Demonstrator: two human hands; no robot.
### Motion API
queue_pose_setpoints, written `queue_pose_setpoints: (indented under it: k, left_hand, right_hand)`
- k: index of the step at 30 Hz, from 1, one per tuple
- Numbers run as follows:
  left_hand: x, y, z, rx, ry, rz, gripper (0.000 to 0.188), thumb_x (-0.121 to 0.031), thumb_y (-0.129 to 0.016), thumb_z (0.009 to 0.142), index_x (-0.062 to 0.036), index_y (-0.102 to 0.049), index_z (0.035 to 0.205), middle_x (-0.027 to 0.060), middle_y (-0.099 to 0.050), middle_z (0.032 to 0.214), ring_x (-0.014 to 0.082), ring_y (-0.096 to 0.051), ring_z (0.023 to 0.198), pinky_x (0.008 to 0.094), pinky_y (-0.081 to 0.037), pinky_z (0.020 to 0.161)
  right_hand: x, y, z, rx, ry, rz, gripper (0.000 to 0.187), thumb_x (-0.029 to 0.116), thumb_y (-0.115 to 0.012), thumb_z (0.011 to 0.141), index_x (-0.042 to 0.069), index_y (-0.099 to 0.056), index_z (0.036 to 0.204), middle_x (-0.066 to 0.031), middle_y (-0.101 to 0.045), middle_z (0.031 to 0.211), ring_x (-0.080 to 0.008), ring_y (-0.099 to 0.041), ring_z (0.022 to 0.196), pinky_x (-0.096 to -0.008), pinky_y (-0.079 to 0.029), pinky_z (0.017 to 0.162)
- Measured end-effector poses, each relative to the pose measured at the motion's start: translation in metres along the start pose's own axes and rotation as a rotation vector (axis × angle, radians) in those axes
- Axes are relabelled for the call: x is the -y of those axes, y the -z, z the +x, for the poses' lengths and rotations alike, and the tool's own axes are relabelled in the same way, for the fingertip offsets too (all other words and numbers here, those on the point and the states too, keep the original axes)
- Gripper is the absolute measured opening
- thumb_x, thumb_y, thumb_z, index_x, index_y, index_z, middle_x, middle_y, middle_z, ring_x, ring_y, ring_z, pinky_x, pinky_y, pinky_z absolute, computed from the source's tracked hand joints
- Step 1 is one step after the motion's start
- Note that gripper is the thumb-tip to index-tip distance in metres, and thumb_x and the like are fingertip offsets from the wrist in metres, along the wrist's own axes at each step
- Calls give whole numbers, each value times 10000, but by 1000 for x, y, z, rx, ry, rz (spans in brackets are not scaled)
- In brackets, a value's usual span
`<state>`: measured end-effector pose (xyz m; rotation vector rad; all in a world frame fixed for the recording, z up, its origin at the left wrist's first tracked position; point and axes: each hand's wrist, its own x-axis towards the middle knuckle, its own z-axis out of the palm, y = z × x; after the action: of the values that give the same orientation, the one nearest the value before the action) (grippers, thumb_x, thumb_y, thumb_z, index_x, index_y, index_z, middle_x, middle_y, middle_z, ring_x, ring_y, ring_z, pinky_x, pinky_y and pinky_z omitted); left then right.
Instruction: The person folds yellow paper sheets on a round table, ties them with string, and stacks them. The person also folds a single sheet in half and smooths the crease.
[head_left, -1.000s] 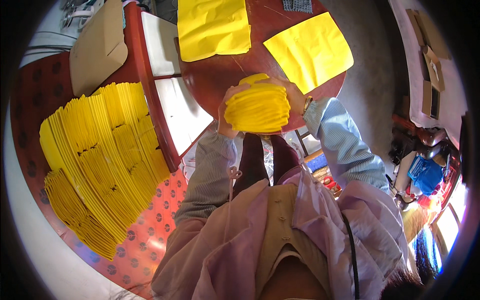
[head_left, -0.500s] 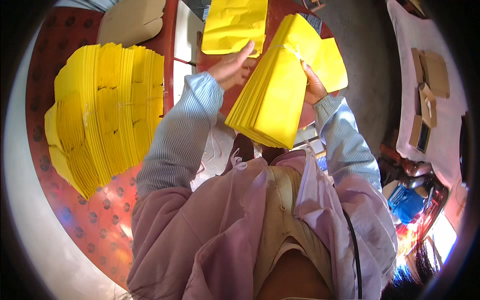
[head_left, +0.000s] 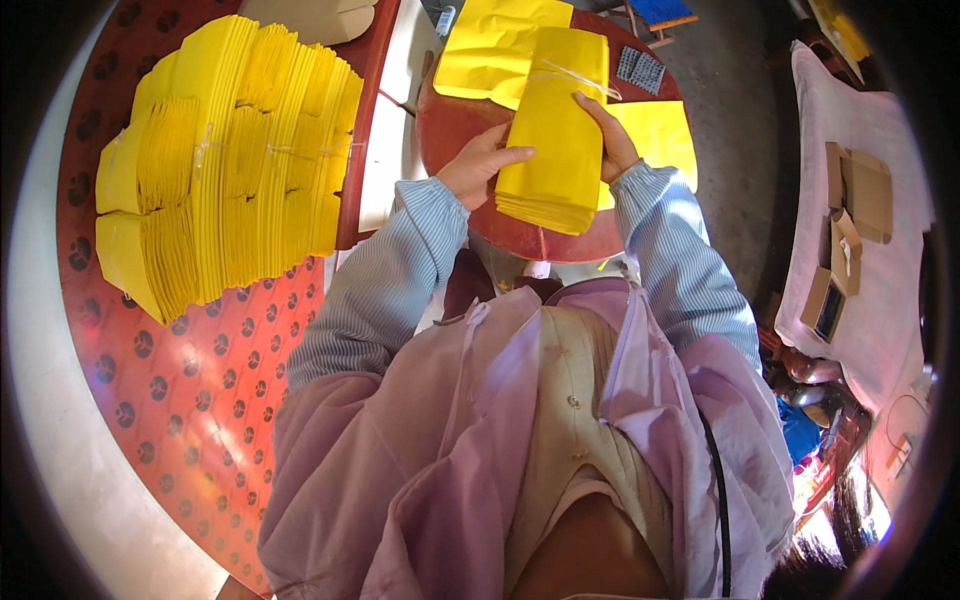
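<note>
- And here's the bundle [head_left: 553,140], yellow and folded long, held out in front of the person, over the near part of the round table [head_left: 448,125]; whether its underside touches, I can't tell.
- Left hand [head_left: 488,166] on its left edge: thumb laid across the top face, the other fingers curled round the edge, partly hidden.
- Right hand [head_left: 610,137] opposite, gripping the right edge higher up, thumb on the rim, remaining fingers mostly out of sight behind.
- A pale tie [head_left: 575,80] crosses the bundle near its far end, loose tails poking out rightward!
- Two yellow pieces lie flat on the table: the left sheet [head_left: 487,45] partly behind the bundle, the right sheet [head_left: 660,135] beyond the right hand.
- Over to the left, a big yellow pile [head_left: 225,165] stands in packed rows on the patterned red cloth [head_left: 190,400].
</note>
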<state>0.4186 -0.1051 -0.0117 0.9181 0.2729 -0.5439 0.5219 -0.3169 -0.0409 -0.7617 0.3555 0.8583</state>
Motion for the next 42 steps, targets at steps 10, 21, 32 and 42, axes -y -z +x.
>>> queue_pose_setpoints:
  k: [10, 21, 32, 42]
  left_hand:
    - [-66, -14, -134, -202, -243, 444, 910, -94, -770, 926, -18, -210, 1640, 173, -221, 1702, 265, -411, 1493, 442, -363, 1215]
    - [-258, 89, -407, -863, -759, 1681, 674, -368, -751, 910, -100, -560, 1497, 166, -467, 1601, 416, -357, 1527, 542, -288, 1215]
    - [-243, 138, -396, -795, -497, 1815, 809, -663, -622, 922, -172, -504, 1554, 148, -359, 1671, 375, -289, 1564, 660, -118, 1234]
    - [-250, 131, -390, -791, -444, 1853, 804, -660, -624, 910, -211, -491, 1564, 128, -333, 1686, 368, -287, 1564, 675, -145, 1219]
  right_hand:
    - [27, -115, -4, 231, 68, -132, 531, 271, -636, 1019, 29, -500, 1471, -156, -657, 1378, -273, -689, 1196, -414, -575, 1027]
    - [122, -438, 85, 763, 62, -737, 475, 319, -624, 1033, 16, -584, 1397, -122, -725, 1243, -194, -746, 1024, -322, -607, 901]
    - [3, -593, 221, 932, -225, -1244, 497, 294, -701, 975, 39, -619, 1394, -95, -746, 1218, -167, -745, 988, -296, -593, 895]
    - [-21, -589, 241, 874, -429, -1132, 546, 310, -701, 976, 48, -584, 1441, -94, -722, 1278, -161, -728, 1042, -306, -586, 939]
